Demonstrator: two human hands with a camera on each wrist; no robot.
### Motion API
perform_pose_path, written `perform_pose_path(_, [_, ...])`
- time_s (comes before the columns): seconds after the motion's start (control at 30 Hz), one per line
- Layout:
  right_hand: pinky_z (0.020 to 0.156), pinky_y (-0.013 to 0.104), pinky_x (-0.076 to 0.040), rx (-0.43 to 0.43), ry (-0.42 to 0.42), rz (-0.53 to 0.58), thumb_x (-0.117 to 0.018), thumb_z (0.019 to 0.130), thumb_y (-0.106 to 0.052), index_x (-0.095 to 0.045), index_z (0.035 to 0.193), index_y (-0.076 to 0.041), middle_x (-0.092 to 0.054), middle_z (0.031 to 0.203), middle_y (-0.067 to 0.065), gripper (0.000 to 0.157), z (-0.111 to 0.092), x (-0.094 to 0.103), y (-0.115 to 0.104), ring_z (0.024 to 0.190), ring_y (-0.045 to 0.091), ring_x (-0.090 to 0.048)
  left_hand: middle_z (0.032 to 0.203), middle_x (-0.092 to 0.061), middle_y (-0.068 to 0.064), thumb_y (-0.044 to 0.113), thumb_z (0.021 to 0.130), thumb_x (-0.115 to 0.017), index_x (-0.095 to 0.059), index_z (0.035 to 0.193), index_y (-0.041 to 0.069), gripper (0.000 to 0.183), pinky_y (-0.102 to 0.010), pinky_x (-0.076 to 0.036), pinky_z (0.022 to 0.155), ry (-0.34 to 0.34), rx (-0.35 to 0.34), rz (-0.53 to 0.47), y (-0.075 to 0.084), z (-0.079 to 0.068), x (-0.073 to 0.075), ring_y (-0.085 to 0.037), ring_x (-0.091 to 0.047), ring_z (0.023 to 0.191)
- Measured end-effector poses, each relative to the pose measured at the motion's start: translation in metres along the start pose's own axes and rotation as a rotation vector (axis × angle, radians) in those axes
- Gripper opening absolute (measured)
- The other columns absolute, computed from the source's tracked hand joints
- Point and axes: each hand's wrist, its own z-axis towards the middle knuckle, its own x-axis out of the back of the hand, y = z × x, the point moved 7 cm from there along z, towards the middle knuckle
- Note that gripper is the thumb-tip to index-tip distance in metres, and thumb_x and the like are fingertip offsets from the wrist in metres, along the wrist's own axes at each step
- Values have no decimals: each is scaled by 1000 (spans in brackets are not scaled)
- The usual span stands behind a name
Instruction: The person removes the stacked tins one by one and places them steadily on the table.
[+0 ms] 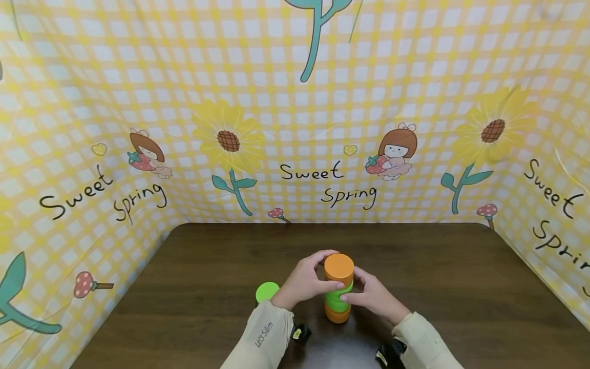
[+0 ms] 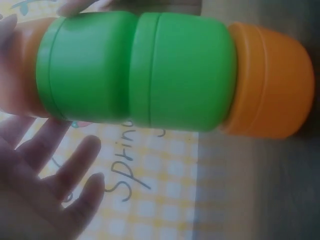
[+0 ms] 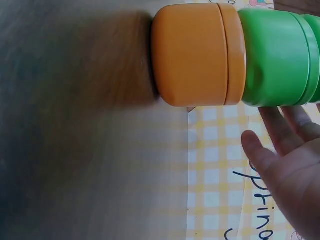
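A stack of four plastic jars (image 1: 338, 302) stands upright in the lower middle of the head view, on a dark brown table (image 1: 184, 287). From the top down it runs orange, green, green, orange. The left hand (image 1: 304, 279) grasps the top orange jar (image 1: 339, 265), its thumb across the near side and its fingers reaching round behind. The right hand (image 1: 375, 297) grasps the green middle of the stack, thumb in front; which of the two green jars takes the grip is hard to tell. The left wrist view shows the upper green jar (image 2: 90, 70) left of centre, touching the lower green jar (image 2: 190, 75). In the right wrist view the bottom orange jar (image 3: 192, 55) fills the upper middle. A separate green jar (image 1: 266, 291) sits left of the stack in the head view, partly hidden by the left wrist. Both arms wear pale sleeves (image 1: 265, 333). A yellow checked cloth (image 1: 258, 77) with sunflowers and the words "Sweet Spring" covers the upper part of the head view
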Motion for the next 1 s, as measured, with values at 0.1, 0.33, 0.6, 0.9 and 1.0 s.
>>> perform_pose_path(0.1, [87,33,-48,27,8,-5,-70,88,-14,-41,134,14,-53,126,28,61,0,0,-1,107,24,-57,111,-63,-9,15,78,-80,-57,128,2,57,-23,-45,56,0,-2,3,1,0,0,-18,-51,83])
perform_pose_path(0.33, [84,29,-49,42,29,-13,-72,87,-13,-45,130,15,-56,121,27,58,0,1,-1,101,11,-57,108,-63,-9,13,78,-80,-57,127,2,56,-22,-43,57,8,6,-6,3,0,-1,-18,-51,84])
perform_pose_path(0.6, [85,34,-49,54,22,-39,-71,88,-16,-44,131,15,-55,123,27,60,2,1,0,102,14,-57,108,-64,-7,15,77,-81,-58,126,2,55,-24,-46,62,39,10,9,5,0,2,-15,-53,86])
perform_pose_path(0.9, [87,37,-48,-32,15,-43,-71,88,-20,-39,137,14,-52,128,26,67,3,0,1,107,27,-55,110,-65,-5,18,78,-80,-59,126,3,54,-26,-49,70,81,3,-3,10,-9,16,-19,-56,91])
perform_pose_path(1.0, [87,35,-48,-33,8,-42,-71,88,-20,-37,138,13,-52,128,26,68,3,1,1,108,27,-55,110,-64,-6,17,78,-81,-59,126,3,55,-25,-48,67,93,3,3,12,-13,24,-19,-56,91])
